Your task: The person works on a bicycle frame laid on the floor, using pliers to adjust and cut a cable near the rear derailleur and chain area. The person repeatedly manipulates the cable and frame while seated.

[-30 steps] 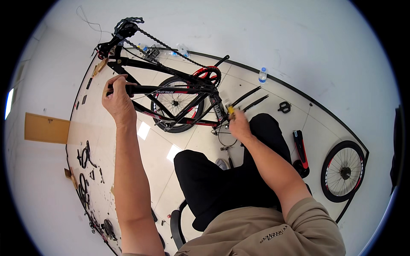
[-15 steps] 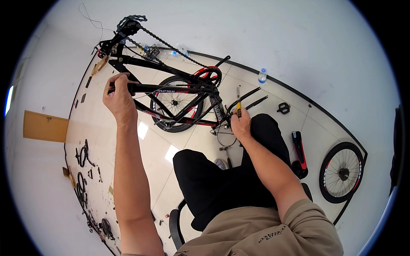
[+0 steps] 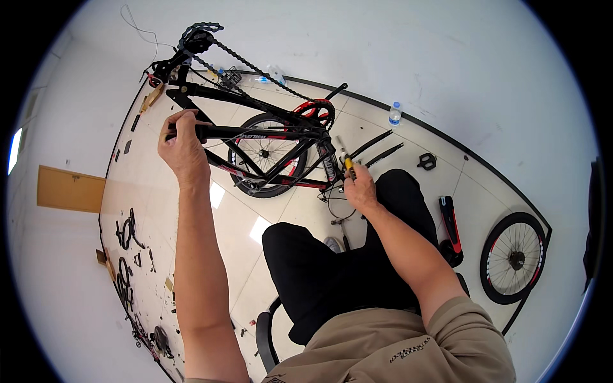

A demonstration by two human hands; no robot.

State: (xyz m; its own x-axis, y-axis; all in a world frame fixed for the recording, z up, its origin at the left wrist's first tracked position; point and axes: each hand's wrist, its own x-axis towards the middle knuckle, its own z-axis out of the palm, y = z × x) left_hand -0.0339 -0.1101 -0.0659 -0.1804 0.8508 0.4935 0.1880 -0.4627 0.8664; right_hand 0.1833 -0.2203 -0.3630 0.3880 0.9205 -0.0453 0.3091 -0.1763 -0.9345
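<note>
A black bicycle frame (image 3: 246,133) with red and white markings hangs across the view. My left hand (image 3: 185,145) is closed around the left end of one of its tubes. In my right hand (image 3: 361,189), near the fork (image 3: 375,145), is what looks like a screwdriver (image 3: 348,165) with a yellow-and-black handle. Its pale shaft points up and left beside the frame's head tube (image 3: 329,159); whether the tip touches anything, I cannot tell. A chain (image 3: 258,70) runs from the rear derailleur (image 3: 196,43) to the red and black chainring (image 3: 319,112).
Behind the frame is a spoked wheel (image 3: 239,153); another wheel (image 3: 513,258) leans at the right wall. A hammer (image 3: 343,233) lies by my foot. Nearby are a pedal (image 3: 426,161), a water bottle (image 3: 395,113) and a black-and-red part (image 3: 450,223). Several loose parts litter the left floor.
The screwdriver has tilted leftward, so its shaft now lies closer to the head tube. My left hand keeps its hold on the frame. The whole view has shifted slightly.
</note>
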